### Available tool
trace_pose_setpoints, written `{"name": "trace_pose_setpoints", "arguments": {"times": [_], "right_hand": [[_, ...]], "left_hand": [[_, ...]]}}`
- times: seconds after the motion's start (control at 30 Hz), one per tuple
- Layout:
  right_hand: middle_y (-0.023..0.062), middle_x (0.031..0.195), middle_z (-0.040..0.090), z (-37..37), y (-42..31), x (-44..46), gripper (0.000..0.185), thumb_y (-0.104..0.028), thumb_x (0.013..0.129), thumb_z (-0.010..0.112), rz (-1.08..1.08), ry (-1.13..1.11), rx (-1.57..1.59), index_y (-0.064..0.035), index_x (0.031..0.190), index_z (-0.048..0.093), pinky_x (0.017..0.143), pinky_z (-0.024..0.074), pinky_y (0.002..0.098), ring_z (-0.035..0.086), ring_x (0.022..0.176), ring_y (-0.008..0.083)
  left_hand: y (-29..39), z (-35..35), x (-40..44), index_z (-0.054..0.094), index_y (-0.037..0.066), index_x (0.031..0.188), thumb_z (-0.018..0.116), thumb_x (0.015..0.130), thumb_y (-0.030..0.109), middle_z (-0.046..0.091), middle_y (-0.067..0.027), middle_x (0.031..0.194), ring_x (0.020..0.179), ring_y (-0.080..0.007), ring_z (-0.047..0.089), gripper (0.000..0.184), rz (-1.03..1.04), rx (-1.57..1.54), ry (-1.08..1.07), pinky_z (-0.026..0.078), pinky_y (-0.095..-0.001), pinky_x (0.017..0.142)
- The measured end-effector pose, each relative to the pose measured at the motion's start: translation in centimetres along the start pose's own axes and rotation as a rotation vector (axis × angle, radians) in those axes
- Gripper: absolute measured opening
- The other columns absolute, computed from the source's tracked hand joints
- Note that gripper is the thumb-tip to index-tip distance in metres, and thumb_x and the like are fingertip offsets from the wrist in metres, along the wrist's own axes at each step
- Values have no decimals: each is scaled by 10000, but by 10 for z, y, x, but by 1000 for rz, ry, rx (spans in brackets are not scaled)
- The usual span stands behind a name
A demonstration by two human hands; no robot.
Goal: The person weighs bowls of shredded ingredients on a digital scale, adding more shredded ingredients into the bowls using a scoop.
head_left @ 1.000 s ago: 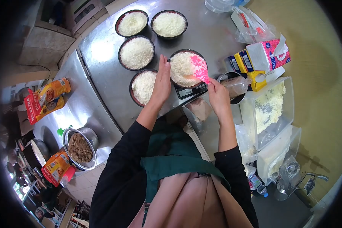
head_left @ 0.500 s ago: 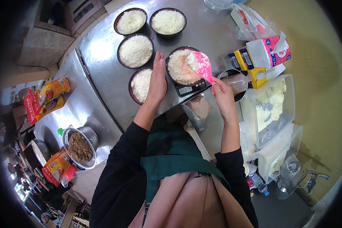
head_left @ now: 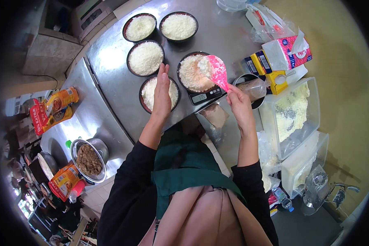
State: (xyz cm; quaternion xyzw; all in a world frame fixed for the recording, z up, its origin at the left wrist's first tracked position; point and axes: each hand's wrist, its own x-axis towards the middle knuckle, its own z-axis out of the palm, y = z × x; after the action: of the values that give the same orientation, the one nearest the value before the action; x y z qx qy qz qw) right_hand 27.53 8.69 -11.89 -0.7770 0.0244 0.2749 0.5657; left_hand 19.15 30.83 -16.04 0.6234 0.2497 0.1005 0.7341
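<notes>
My right hand [head_left: 240, 107] grips the handle of a pink paddle-like scoop [head_left: 218, 73]. Its powder-dusted blade lies over the right side of a dark bowl [head_left: 178, 74] filled with crumbly white powder [head_left: 192, 78]. That bowl rests on a digital scale [head_left: 206, 97], whose display reads too small to make out surely. My left hand [head_left: 162, 94] is open, fingers straight and together, held edge-on above another dark bowl [head_left: 141, 96] of white powder and partly hiding it. It holds nothing.
Three more powder-filled bowls [head_left: 146, 58] stand at the back left. To the right are a metal pot [head_left: 256, 104], yellow boxes [head_left: 276, 84], a tissue box [head_left: 293, 51] and clear tubs [head_left: 315, 110] of powder. A colander of brown mix [head_left: 103, 174] and orange packets [head_left: 61, 100] sit left.
My left hand has shifted a little left and toward me, away from the bowl on the scale. The scoop has moved only slightly, and a white clump shows beside its blade.
</notes>
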Motion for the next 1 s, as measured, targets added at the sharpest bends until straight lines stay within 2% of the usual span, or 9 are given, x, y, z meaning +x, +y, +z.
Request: {"name": "trace_pose_setpoints", "arguments": {"times": [0.3, 0.5, 0.57, 0.6, 0.67, 0.73, 0.83, 0.93, 1.0], "right_hand": [[-63, 694, 449, -87, -29, -91, 345, -173, 931, 484, 33, 145, 269, -26, 1234, 558, 513, 281, 160, 390, 613, 15], [-60, 689, 429, -188, 27, -149, 385, -185, 934, 494, -35, 590, 181, -43, 1292, 505, 505, 288, 159, 392, 608, 10], [-6, 680, 481, -204, 62, -143, 396, -161, 926, 480, -8, 968, -519, -97, 1317, 487, 510, 352, 224, 477, 613, 62], [-6, 680, 481, -211, 85, -140, 396, -161, 926, 480, 2, 976, -520, -97, 1317, 487, 510, 352, 224, 477, 613, 62], [67, 679, 545, -223, 117, -134, 387, -151, 916, 465, 215, 890, -1533, -136, 1300, 509, 537, 405, 311, 548, 620, 147], [113, 727, 604, -224, 101, -141, 357, -144, 907, 446, 197, 986, -1409, -143, 1243, 567, 588, 433, 329, 576, 635, 212], [62, 744, 606, -228, 84, -145, 318, -156, 924, 460, 105, 967, -469, -53, 1195, 592, 670, 437, 249, 551, 679, 122], [35, 707, 573, -198, 50, -130, 325, -158, 931, 467, 0, 738, -319, -3, 1196, 573, 650, 432, 242, 523, 677, 93], [32, 701, 551, -139, 2, -113, 319, -120, 921, 455, -49, 567, -426, -7, 1195, 575, 640, 430, 246, 504, 659, 95]], "left_hand": [[-11, 8, 8, 115, 58, 1467, 268, 975, 498, 187, -123, 1514, 1409, -219, 143, 678, 32, 15, -80, 104, -376, 1132], [5, 25, 4, 133, 56, 1463, 220, 997, 436, 199, -127, 1510, 1409, -209, 146, 608, 0, 16, -38, 116, -376, 1133], [5, 27, 5, 124, 53, 1463, 210, 999, 433, 197, -127, 1511, 1411, -212, 138, 606, -4, 21, -41, 109, -377, 1134], [6, 27, 4, 120, 52, 1463, 208, 1000, 432, 196, -127, 1511, 1412, -213, 135, 606, -4, 25, -44, 106, -377, 1134], [3, 26, 8, 109, 43, 1464, 233, 990, 457, 193, -134, 1511, 1412, -215, 132, 642, -6, 16, -57, 102, -376, 1135], [-3, 24, 8, 99, 34, 1464, 259, 980, 483, 189, -141, 1510, 1411, -217, 129, 680, -12, 12, -44, 97, -374, 1135], [-13, 17, 14, 146, 96, 1470, 232, 998, 419, 196, -98, 1518, 1410, -199, 144, 578, -22, -9, -45, 107, -383, 1128], [-18, 18, 16, 132, 82, 1470, 246, 994, 437, 169, -102, 1524, 1412, -203, 135, 605, -35, -21, -52, 108, -376, 1130], [-36, 9, 23, 109, 59, 1467, 250, 991, 450, 151, -126, 1523, 1414, -214, 120, 632, -11, -96, -115, 99, -362, 1137]]}}
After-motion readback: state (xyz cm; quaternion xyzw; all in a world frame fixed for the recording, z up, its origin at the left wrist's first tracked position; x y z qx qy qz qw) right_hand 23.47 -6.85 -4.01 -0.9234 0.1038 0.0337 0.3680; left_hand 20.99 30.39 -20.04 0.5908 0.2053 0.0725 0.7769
